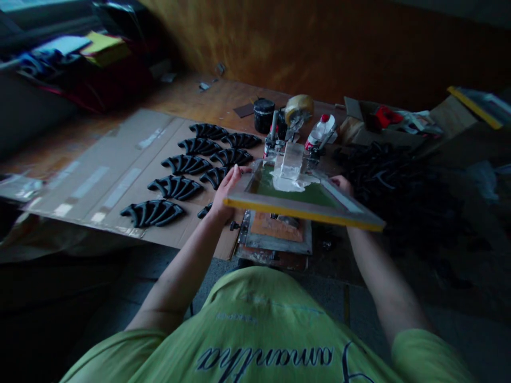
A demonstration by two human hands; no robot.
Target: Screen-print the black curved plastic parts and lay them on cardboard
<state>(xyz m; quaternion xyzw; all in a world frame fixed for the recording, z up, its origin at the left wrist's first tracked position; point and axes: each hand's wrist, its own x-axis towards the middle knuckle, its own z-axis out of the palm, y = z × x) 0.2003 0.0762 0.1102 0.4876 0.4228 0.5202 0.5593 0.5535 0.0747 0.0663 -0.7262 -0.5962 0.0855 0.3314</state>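
Holding silkscreen frame [303,213] tilted, just above print jig [275,234] at 6 o'clock.
Frame is gripped at both sides, left fingers [235,178] and right fingers [342,183] closed on wood; black moulded parts [175,186] are laid on cardboard [99,181] at 9 o'clock.

Dim, bluish light, warped wide-angle edges.

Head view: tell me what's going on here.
A person holds a wooden-framed screen up, tilted, with the left hand and right hand. White ink lies on its green mesh. Rows of black curved parts sit on cardboard to the left; a heap of black parts lies to the right.
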